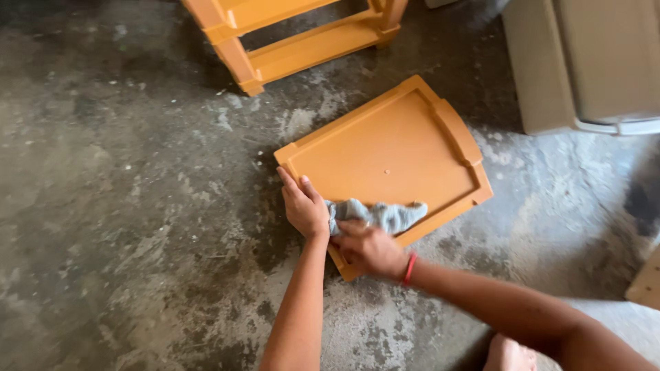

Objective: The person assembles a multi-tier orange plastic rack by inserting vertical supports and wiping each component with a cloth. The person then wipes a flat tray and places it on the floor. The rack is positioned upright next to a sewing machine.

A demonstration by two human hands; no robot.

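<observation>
Lying flat on the concrete floor [137,206], the orange tray panel [385,154] is steadied by the left hand [304,208], fingers together. The right hand [371,249] clamps a grey cloth [378,214] on its near edge. Hard wiping could slide the panel on the gritty floor and scratch it.

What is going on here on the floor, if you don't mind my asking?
A person crouches over an orange plastic shelf panel lying flat on a stained concrete floor. The right hand presses a grey cloth onto the panel's near edge, while the left hand rests on the panel's left edge beside the cloth. An orange shelf rack stands behind, and a beige bin sits to the right.
</observation>
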